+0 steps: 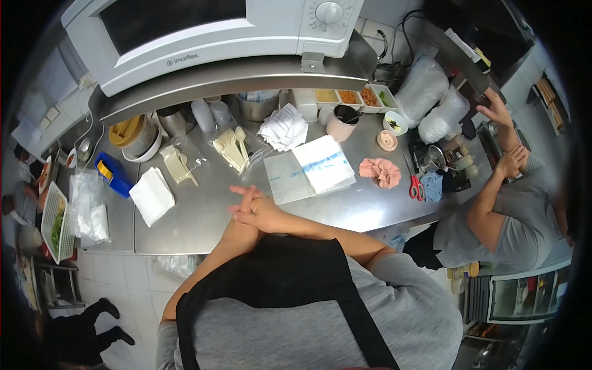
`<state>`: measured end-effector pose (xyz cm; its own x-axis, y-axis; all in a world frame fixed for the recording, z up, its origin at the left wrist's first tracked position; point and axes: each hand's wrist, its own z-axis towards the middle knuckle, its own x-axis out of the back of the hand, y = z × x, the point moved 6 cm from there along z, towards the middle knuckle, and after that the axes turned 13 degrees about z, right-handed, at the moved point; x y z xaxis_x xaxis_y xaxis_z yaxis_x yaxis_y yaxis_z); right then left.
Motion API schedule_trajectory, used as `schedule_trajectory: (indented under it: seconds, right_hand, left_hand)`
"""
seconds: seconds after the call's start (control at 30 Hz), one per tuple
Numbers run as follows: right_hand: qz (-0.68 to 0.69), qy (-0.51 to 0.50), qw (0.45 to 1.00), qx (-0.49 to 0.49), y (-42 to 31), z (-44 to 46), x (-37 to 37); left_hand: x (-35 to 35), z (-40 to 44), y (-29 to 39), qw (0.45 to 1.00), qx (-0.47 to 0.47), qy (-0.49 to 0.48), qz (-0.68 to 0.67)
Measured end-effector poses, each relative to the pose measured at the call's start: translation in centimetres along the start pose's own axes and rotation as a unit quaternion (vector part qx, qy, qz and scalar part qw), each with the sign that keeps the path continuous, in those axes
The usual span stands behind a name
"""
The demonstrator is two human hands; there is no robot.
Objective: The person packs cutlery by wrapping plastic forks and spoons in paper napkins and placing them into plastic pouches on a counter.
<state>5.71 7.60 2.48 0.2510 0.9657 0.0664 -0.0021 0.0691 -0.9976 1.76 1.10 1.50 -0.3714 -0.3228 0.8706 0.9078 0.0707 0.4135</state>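
Note:
My left hand (242, 229) and my right hand (266, 216) are clasped together over the front of the steel counter (203, 231). The right one lies over the left, and the fingers look interlaced, with a few tips sticking out. No tool shows in either hand. Just beyond them lie a bag of plastic spoons (233, 148) and a stack of white plastic bags (324, 163) with blue print. White napkins (152, 196) sit to the left, near a bag of plastic forks (177, 165).
A white microwave (216, 37) stands on a shelf above the counter. At right are a pink cloth (380, 172), red scissors (417, 188) and small food containers (348, 97). Another person (505, 209) stands on the right with arms crossed. A blue tape dispenser (114, 176) is at left.

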Motion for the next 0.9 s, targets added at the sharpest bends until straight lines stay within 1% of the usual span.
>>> schedule_trajectory:
  seconds: [0.03, 0.07, 0.1, 0.17, 0.2, 0.27, 0.33, 0.37, 0.4, 0.43, 0.47, 0.53, 0.57, 0.67, 0.73, 0.8, 0.87, 0.9]
  right_hand:
    - [0.096, 0.0, 0.995, -0.008, 1.7, 0.3, -0.2]
    - [0.171, 0.061, 0.982, -0.059, 3.6, 0.2, 0.3]
    - [0.243, 0.118, 0.956, -0.112, 5.6, -0.1, 0.6]
    - [0.196, 0.198, 0.954, -0.107, 4.3, -0.9, 1.3]
    - [0.08, 0.218, 0.972, -0.042, 2.2, -1.2, 2.4]
    - [0.14, 0.112, 0.982, -0.054, 2.3, -0.4, 2.3]
    - [0.226, 0.024, 0.97, -0.087, 2.4, -0.5, 1.4]
    - [0.281, -0.011, 0.953, -0.112, 1.5, -0.9, 0.8]
    - [0.336, -0.042, 0.931, -0.138, 0.7, -1.3, -0.2]
    - [0.374, -0.023, 0.915, -0.147, 0.4, -1.6, -0.8]
    - [0.348, -0.037, 0.927, -0.134, 0.5, -1.4, -1.0]
    - [0.297, -0.062, 0.947, -0.105, 1.0, -1.1, -0.7]
    - [0.246, -0.044, 0.965, -0.084, 1.5, -0.9, -0.4]
    - [0.078, -0.002, 0.997, -0.007, 1.3, -0.2, 0.1]
    - [-0.048, 0.007, 0.997, 0.062, -0.6, 0.1, 0.1]
    - [-0.171, 0.018, 0.976, 0.131, -2.9, 0.4, -0.2]
    - [-0.202, 0.019, 0.973, 0.11, -2.6, 1.3, 0.3]
    - [-0.174, 0.014, 0.983, 0.055, -1.3, 2.3, 1.5]
  left_hand:
    - [0.0, -0.2, 0.0, 0.999, -0.011, 0.003, 0.042]
    - [0.4, -0.3, 0.8, 0.996, -0.023, 0.001, 0.085]
    - [0.8, -0.5, 1.5, 0.988, -0.033, -0.025, 0.151]
    - [2.1, -0.3, 3.3, 0.956, -0.052, -0.076, 0.278]
    - [2.2, -0.2, 3.7, 0.952, -0.083, -0.047, 0.29]
    - [2.1, -0.1, 4.2, 0.939, -0.142, 0.014, 0.313]
    - [2.0, -0.2, 4.5, 0.943, -0.157, 0.009, 0.294]
    - [2.0, -0.2, 4.7, 0.944, -0.167, 0.008, 0.284]
    - [1.5, -0.4, 4.6, 0.94, -0.168, -0.015, 0.297]
    - [0.9, -0.6, 4.4, 0.935, -0.172, -0.038, 0.31]
    - [0.4, -0.7, 4.2, 0.928, -0.178, -0.063, 0.321]
    - [0.7, -0.4, 3.9, 0.937, -0.155, -0.022, 0.312]
    - [0.8, -0.3, 3.8, 0.941, -0.145, -0.002, 0.307]
    - [1.5, -0.6, 2.9, 0.96, -0.114, 0.137, 0.214]
    - [-0.7, -0.8, 1.2, 0.982, -0.057, 0.124, 0.133]
    - [-0.7, -0.6, 1.2, 0.984, -0.04, 0.083, 0.153]
    - [2.2, 0.3, 2.1, 0.96, -0.064, 0.012, 0.273]
    - [2.3, 0.5, 1.6, 0.959, -0.092, 0.003, 0.269]
